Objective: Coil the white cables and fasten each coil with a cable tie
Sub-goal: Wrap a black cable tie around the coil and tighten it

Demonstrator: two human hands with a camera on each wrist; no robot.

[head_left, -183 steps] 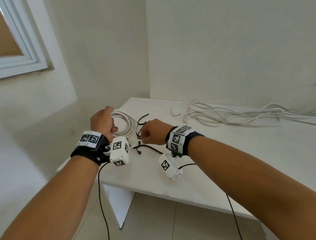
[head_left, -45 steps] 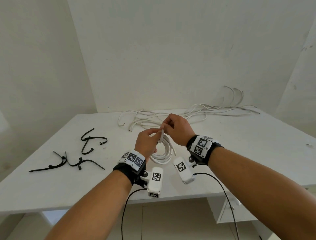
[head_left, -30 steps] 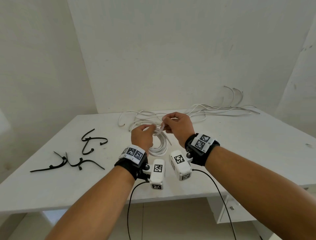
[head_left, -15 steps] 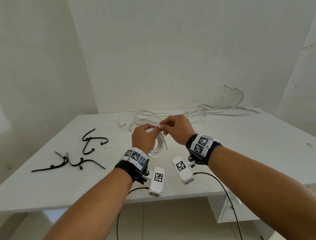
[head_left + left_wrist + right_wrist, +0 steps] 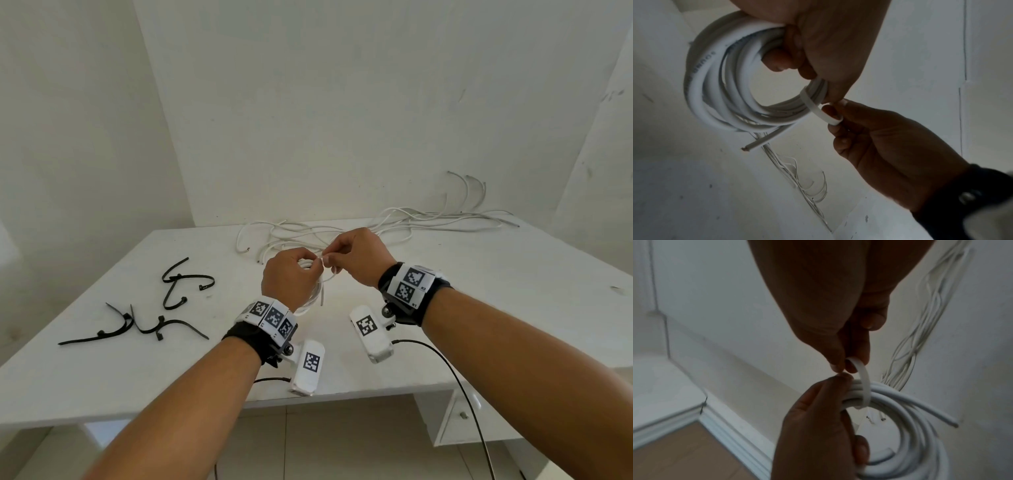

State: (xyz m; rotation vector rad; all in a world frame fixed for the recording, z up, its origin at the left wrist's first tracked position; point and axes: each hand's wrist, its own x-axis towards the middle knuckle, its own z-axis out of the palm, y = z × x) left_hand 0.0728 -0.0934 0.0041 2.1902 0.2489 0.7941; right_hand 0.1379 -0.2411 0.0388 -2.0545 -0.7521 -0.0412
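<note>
Left hand: The left hand [image 5: 291, 275] is curling its fingers around the white coil [image 5: 715, 91] and holding it up off the table [image 5: 513, 291]. Its thumb and first finger are also pressing on the coil right where the tie goes around.

Right hand: The right hand [image 5: 359, 258] is pinching the white cable tie [image 5: 818, 108] between its thumb and fingertips [image 5: 836, 129]. It is sitting at about 3 o'clock from the left hand, and the two hands are touching at the fingertips.

White cable tie: The tie is looping around the strands of the coil. The loop is looking loose, with a gap between the tie and the strands.

White coil: The coil is hanging down from the left hand, near the middle of the table in the head view. One cut end [image 5: 748, 147] of the cable is sticking out from the bottom of the coil.

Loose white cables: A messy bunch of loose white cables [image 5: 428, 219] is lying at the back of the table, at about 12 to 1 o'clock from the hands. Some ends are curling up against the wall.

Black cable ties: A few black cable ties [image 5: 154, 308] are lying on the table at about 9 o'clock from the hands, well apart from them.

Table: The table is white and is standing against a white wall.
</note>
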